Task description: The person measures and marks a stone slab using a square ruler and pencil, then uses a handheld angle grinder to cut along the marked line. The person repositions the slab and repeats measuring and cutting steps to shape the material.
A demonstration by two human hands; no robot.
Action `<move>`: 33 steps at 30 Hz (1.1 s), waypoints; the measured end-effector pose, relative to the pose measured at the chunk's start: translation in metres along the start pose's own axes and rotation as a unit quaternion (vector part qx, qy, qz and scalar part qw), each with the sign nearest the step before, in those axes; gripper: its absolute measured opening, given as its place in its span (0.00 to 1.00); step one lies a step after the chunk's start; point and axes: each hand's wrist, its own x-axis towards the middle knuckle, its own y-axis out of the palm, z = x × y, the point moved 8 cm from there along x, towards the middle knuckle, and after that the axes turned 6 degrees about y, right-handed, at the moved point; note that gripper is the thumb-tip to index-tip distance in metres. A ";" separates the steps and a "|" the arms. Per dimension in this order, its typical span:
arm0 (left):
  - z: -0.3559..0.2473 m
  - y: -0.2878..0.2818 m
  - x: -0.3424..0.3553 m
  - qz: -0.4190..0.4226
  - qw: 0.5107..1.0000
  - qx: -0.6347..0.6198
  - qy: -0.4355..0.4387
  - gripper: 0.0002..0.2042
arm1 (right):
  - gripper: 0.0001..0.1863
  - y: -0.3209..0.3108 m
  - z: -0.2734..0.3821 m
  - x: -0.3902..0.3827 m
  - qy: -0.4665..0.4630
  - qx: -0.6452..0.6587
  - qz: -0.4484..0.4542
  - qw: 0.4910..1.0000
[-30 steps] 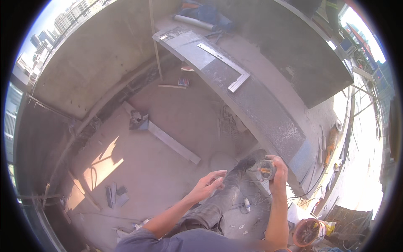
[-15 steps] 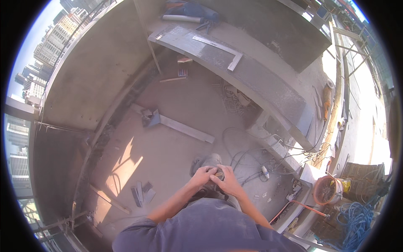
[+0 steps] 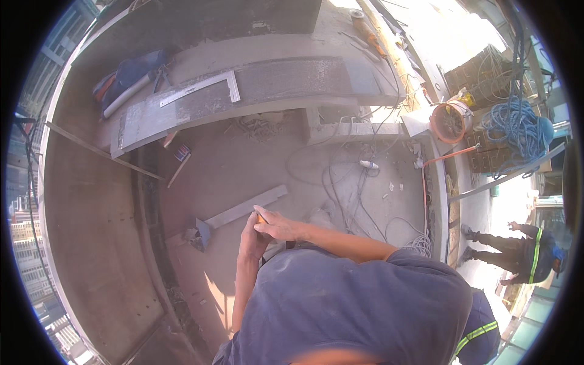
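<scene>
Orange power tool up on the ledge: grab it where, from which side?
I'd take the orange tool mid-body: it's long and narrow there, so hands should wrap it easily. Come from above, near side: its tail points back toward the person, the round head away. Timber runs alongside on the right, likely crowding that side.

A small, partly orange object [image 3: 261, 218] sits mostly hidden among the fingers [image 3: 267, 229].

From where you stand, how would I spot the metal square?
Find the long grey slab across the view's upper part. The silvery metal square lies flat on it, left of its middle. Its right-angled bend sets it apart from the straight pale strip on the floor.
</scene>
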 end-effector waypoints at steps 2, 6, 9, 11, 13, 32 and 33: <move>-0.017 -0.022 0.001 -0.011 1.000 0.019 0.008 0.24 | 0.34 0.004 0.022 0.009 0.020 0.060 0.004 0.998; -0.050 -0.031 0.018 0.066 0.987 0.105 -0.104 0.31 | 0.27 -0.012 0.028 0.022 0.011 0.111 -0.055 0.992; -0.066 -0.028 0.043 0.072 0.963 0.231 -0.115 0.36 | 0.21 -0.026 0.013 0.028 0.072 0.295 -0.051 0.952; -0.046 -0.038 0.084 0.133 0.903 0.395 -0.107 0.41 | 0.18 -0.043 -0.022 0.030 0.077 0.375 -0.100 0.918; -0.054 0.002 0.115 0.139 0.869 0.468 -0.084 0.42 | 0.14 -0.067 -0.050 0.034 0.107 0.461 -0.156 0.867; -0.220 0.003 0.243 -0.136 0.704 0.686 0.125 0.11 | 0.26 -0.720 -0.145 0.018 0.131 -0.049 -0.644 0.752; -0.232 0.004 0.247 -0.150 0.685 0.699 0.136 0.11 | 0.26 -0.722 -0.141 0.026 0.157 -0.133 -0.637 0.743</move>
